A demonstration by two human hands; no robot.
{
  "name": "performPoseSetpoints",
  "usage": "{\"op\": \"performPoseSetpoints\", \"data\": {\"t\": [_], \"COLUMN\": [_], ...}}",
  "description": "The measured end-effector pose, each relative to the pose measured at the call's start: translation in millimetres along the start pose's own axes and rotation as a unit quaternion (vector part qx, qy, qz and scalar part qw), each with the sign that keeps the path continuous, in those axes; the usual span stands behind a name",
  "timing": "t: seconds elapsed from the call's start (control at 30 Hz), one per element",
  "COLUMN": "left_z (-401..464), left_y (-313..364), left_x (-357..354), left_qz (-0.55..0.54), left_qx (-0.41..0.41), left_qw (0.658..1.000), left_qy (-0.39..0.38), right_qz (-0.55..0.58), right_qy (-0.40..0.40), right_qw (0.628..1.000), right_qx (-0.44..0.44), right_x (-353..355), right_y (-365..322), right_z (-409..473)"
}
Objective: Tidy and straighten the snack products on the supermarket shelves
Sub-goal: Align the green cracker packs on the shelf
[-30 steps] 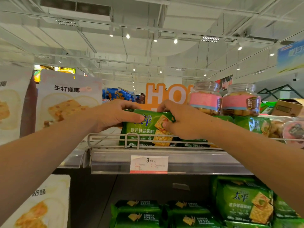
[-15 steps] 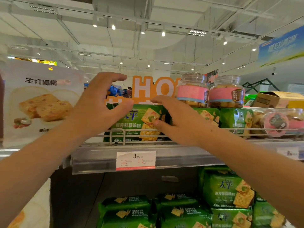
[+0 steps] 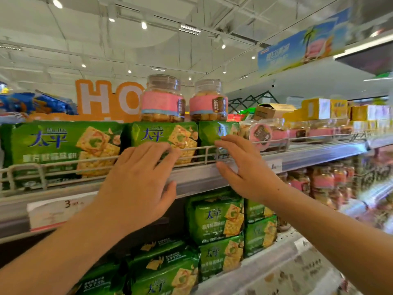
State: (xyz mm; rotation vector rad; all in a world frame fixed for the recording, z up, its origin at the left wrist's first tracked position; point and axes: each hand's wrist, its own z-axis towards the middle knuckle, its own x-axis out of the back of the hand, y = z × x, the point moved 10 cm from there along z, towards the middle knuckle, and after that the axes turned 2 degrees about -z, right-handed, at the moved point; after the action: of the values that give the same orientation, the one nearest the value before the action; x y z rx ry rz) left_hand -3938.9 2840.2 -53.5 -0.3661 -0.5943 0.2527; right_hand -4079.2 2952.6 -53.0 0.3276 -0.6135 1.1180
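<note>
Cracker packs just behind both hands' spread fingers

Top shelf: tight up front, open above

Wire rail runs across the front of the green cracker packs, which stand edge to edge w/ no gaps. Two jars sit on top of the packs at right; the pack tops left of them are open.

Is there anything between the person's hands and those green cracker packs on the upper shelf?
Yes: a low wire rail runs along the shelf's front edge, across the lower part of the green cracker packs. The left hand and right hand reach over it with straight fingers. Nothing else blocks them.
</note>
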Motion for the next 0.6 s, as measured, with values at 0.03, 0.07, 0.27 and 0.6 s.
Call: {"op": "performPoseSetpoints", "data": {"t": [0.03, 0.07, 0.27, 0.6], "left_z": [4, 8, 19, 21], "left_y": [1, 2, 6, 12], "left_x": [-4, -8, -20, -15], "left_qz": [0.01, 0.026, 0.103, 0.122], "left_qx": [0.013, 0.028, 0.15, 0.211], "left_qw": [1.0, 0.999, 0.983, 0.97], "left_qy": [0.0, -0.003, 0.01, 0.013], "right_qz": [-0.007, -0.012, -0.051, -0.075], "right_qy": [0.002, 0.005, -0.001, 0.026], "right_qw": [1.0, 1.0, 0.994, 0.985], "right_qx": [0.0, 0.003, 0.092, 0.15], "right_x": [2, 3, -1, -5], "right_y": [8, 14, 35, 41], "right_z": [0, 2, 1, -2]}}
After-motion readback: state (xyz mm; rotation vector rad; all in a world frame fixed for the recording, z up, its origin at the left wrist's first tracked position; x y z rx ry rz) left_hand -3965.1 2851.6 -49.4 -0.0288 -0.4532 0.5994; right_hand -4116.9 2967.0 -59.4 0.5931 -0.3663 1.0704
